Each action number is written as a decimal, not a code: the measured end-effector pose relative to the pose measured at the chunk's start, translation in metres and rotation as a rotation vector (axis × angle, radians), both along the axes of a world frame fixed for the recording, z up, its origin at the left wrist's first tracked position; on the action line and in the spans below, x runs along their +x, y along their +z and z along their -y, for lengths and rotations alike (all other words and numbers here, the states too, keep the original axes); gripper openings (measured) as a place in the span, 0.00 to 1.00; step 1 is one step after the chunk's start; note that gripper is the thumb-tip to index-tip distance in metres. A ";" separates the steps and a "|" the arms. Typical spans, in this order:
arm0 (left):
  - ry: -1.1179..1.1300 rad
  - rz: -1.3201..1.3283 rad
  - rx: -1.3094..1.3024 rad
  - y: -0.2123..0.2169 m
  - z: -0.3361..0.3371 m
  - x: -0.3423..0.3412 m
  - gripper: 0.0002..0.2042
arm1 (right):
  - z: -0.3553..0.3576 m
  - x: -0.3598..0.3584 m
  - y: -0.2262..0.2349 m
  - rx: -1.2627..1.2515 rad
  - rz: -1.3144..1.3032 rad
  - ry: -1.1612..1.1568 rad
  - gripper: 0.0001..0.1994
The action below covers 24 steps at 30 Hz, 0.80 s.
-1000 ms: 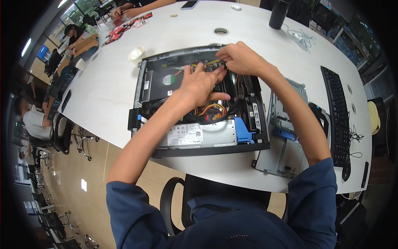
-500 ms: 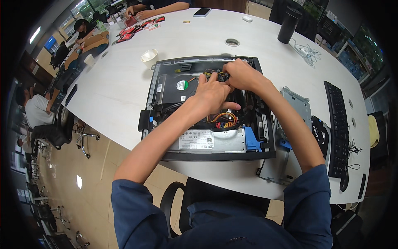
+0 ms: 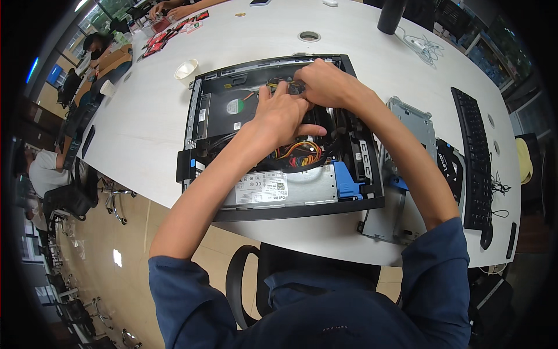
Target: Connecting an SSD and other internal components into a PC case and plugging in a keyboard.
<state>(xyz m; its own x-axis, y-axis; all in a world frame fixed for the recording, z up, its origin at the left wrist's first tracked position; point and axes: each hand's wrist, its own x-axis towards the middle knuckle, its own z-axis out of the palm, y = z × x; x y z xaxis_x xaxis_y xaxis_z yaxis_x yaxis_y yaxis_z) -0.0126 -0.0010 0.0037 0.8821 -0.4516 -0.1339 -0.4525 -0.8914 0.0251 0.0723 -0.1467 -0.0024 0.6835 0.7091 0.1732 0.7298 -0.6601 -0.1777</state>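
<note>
White tbl [image 3: 145, 128]; open blk PC [image 3: 311, 185].

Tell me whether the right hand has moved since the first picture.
Yes. Judged against the round cable hole in the white table, the right hand has shifted left and slightly down the picture.

Black computer case [image 3: 311, 185], open, flat on white table [image 3: 145, 134].

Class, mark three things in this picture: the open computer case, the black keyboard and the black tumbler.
Open computer case [image 3: 314, 210]: head view, on its black near edge.
Black keyboard [image 3: 476, 157]: head view, midway along its keys.
Black tumbler [image 3: 391, 17]: head view, on its side.
</note>
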 end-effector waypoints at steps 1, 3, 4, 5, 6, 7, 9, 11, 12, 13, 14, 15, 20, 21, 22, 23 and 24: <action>-0.005 0.012 -0.011 -0.001 0.000 0.000 0.35 | 0.000 0.002 -0.003 0.003 -0.002 -0.003 0.16; -0.006 0.009 -0.016 0.000 0.001 0.000 0.35 | -0.002 0.004 -0.006 -0.001 0.011 -0.030 0.16; -0.004 0.009 -0.023 0.000 0.002 -0.001 0.34 | -0.002 0.004 -0.007 0.001 0.010 -0.034 0.16; -0.006 0.011 -0.019 0.001 0.001 -0.001 0.34 | -0.003 0.004 -0.005 -0.003 -0.023 -0.036 0.16; -0.002 0.016 -0.020 0.000 0.001 -0.001 0.34 | -0.003 0.004 -0.002 -0.008 -0.055 -0.039 0.16; 0.002 0.022 -0.022 -0.001 0.001 -0.002 0.33 | -0.002 0.002 0.000 -0.005 -0.052 -0.042 0.16; 0.000 0.052 -0.051 -0.004 -0.001 -0.005 0.33 | 0.005 -0.002 0.005 0.092 -0.090 0.004 0.18; -0.005 0.083 -0.082 -0.012 -0.001 -0.004 0.33 | 0.019 -0.008 0.009 0.093 -0.117 0.034 0.19; -0.020 0.145 -0.139 -0.018 -0.003 -0.005 0.33 | 0.019 -0.017 0.017 0.093 -0.151 0.074 0.20; -0.034 0.207 -0.197 -0.023 -0.006 -0.005 0.33 | 0.022 -0.023 0.029 -0.067 -0.283 0.056 0.24; -0.036 0.206 -0.200 -0.015 -0.005 -0.007 0.33 | 0.027 -0.029 0.034 -0.069 -0.284 0.053 0.24; 0.002 0.129 -0.156 -0.004 -0.002 -0.007 0.33 | 0.035 -0.033 0.033 -0.045 -0.290 0.124 0.27; 0.061 0.031 -0.203 0.001 -0.003 -0.007 0.33 | 0.039 -0.034 0.030 0.043 -0.334 0.217 0.37; 0.058 0.037 -0.211 0.000 -0.003 -0.006 0.33 | 0.038 -0.031 0.031 0.045 -0.366 0.160 0.32; 0.060 0.035 -0.215 0.000 -0.002 -0.006 0.33 | 0.038 -0.029 0.030 0.042 -0.369 0.161 0.32; 0.058 0.047 -0.194 -0.001 -0.001 -0.007 0.34 | 0.038 -0.027 0.029 0.028 -0.352 0.140 0.37; 0.055 0.059 -0.173 -0.001 -0.001 -0.007 0.35 | 0.038 -0.026 0.029 0.014 -0.335 0.119 0.42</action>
